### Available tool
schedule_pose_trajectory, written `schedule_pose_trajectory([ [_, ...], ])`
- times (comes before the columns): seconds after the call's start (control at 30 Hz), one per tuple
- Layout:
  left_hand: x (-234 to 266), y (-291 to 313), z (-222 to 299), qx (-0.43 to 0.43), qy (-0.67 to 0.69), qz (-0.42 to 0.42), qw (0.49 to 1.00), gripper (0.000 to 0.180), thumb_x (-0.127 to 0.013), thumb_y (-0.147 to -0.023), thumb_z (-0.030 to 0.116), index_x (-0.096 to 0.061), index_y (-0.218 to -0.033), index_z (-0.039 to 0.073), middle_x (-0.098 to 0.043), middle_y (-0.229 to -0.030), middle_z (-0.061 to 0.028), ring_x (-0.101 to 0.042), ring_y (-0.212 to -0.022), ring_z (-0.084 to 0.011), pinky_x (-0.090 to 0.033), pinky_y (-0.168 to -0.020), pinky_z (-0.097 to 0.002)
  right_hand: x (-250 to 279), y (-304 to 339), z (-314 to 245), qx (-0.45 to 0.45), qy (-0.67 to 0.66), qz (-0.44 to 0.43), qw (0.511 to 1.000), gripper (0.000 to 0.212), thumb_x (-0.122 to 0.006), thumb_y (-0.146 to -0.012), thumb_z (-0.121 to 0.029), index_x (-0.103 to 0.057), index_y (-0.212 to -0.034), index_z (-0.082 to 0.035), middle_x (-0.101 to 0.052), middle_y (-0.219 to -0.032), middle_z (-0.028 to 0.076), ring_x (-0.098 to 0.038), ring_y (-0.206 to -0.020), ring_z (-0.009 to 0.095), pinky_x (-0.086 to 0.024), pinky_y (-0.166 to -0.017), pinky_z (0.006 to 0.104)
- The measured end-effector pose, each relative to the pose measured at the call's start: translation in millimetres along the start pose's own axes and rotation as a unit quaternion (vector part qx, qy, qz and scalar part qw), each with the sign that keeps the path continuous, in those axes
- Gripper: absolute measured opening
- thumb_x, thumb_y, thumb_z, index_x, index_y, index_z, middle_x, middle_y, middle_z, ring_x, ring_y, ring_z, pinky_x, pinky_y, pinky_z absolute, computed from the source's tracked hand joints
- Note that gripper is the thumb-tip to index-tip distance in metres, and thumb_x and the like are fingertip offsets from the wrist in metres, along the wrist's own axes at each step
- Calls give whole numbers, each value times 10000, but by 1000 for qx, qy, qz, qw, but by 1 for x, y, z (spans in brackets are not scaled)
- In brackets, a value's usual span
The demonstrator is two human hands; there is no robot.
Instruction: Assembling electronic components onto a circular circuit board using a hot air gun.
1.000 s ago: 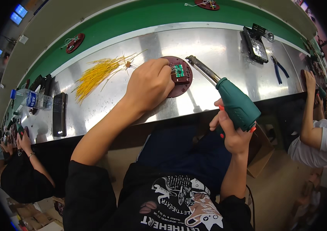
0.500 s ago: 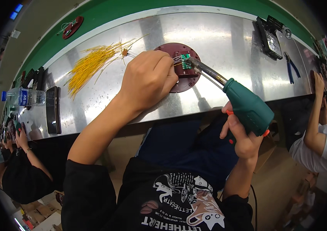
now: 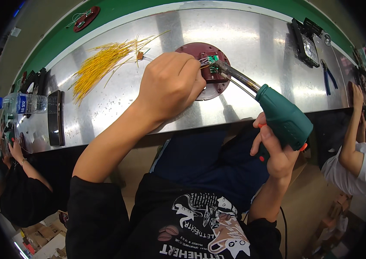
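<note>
A round dark-red housing (image 3: 196,48) lies on the metal bench, with a small green circuit board (image 3: 212,59) set in its raised middle block. My left hand (image 3: 172,84) rests at the housing's left side, fingers closed on thin wires (image 3: 203,63) that lead to the board. Its fingertips are partly hidden behind the knuckles. In my right hand (image 3: 275,149) is a green soldering gun (image 3: 285,116) with red-orange parts. The gun's metal barrel slants up and left, and its tip is at the board beside the wire ends. Whether tip and wire touch is hard to tell.
Left of my hand lie a bundle of yellow wires (image 3: 101,64) and a small brown component (image 3: 140,55). Further left are a phone (image 3: 55,117) and a plastic bottle (image 3: 32,104). At right lie blue-handled pliers (image 3: 328,77) and a black box (image 3: 304,45). Co-workers sit at both sides.
The view has shifted slightly, so the housing, both hands and the gun appear a little further right. My grip on the wires and the gun looks the same, with the tip still at the board.
</note>
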State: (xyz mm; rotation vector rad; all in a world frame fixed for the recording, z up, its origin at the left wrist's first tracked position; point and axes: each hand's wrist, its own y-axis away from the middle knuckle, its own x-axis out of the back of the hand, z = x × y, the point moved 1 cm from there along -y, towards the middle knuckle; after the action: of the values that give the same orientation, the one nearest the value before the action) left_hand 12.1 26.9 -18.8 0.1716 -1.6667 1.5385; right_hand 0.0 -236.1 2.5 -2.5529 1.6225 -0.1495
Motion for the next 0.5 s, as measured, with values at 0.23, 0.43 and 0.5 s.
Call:
schedule_pose_trajectory([
  [0.23, -2, -1, 0, -6, -3, 14, 1000, 140, -688, -693, 30, -549, -703, 30, -559, -685, -109, -576, -622, -297, -492, -594, -391, 1, -5, -11, -43, 36, 9, 998, 348, -606, -903, -1, -568, -1238, 88, -613, -951, 169, -558, -525, 158, -458, -444, 260],
  [0.43, -2, -1, 1, -1, -5, 8, 1000, 140, -687, -689, 30, -548, -700, 32, -558, -683, -108, -576, -619, -294, -492, -591, -390, 2, -6, -11, -37, 65, 5, 997, 353, -616, -893, 16, -566, -1235, 86, -610, -936, 167, -548, -530, 155, -452, -443, 257],
  [0.5, -2, 1, 1, 3, -8, 9, 1000, 140, -687, -687, 33, -548, -699, 33, -558, -681, -108, -577, -618, -292, -492, -591, -389, 2, -2, -6, 21, 39, 26, 999, 357, -614, -888, 27, -562, -1237, 86, -609, -939, 174, -543, -534, 152, -453, -443, 257],
])
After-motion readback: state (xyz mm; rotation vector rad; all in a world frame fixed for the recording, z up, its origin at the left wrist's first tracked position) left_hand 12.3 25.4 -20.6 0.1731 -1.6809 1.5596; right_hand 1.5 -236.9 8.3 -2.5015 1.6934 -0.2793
